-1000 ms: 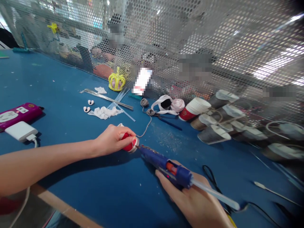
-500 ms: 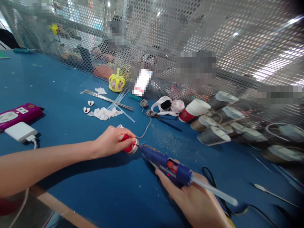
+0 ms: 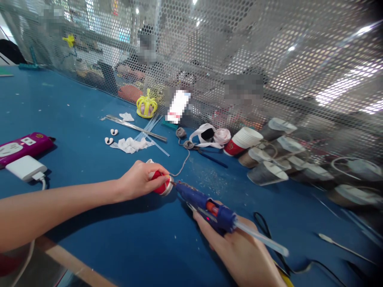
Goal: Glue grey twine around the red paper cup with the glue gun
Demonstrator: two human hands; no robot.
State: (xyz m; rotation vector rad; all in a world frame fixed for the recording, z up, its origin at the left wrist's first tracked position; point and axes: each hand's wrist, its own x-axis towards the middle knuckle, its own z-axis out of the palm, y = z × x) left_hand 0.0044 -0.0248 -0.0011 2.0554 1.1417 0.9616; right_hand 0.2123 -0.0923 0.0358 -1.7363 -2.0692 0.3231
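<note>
My left hand (image 3: 145, 180) is closed round a small red and white paper cup (image 3: 163, 187) lying on its side over the blue table. A grey cord (image 3: 183, 167) runs from near the cup back to a small coil. In my right hand (image 3: 231, 245) is a blue hot glue gun (image 3: 206, 205), my fingers wrapped round its handle. A clear glue stick (image 3: 263, 237) sticks out of its rear, and a red light glows on its side. The gun's nozzle points at the cup's rim, touching or nearly so.
Behind stands a perforated metal screen (image 3: 185, 48). Along it sit a yellow crown (image 3: 146, 105), a phone (image 3: 178, 105), white ribbon (image 3: 196, 137), stacked paper cups (image 3: 245, 139) and several grey cord-wrapped cups (image 3: 266, 173). Glue sticks (image 3: 158, 145) and crumpled white scraps (image 3: 130, 144) lie left; a purple power strip (image 3: 30, 147) farther left.
The glue gun and my right hand have shifted slightly left, with the nozzle still at the cup's rim. My left hand keeps its hold on the cup. The view has tilted a little.
</note>
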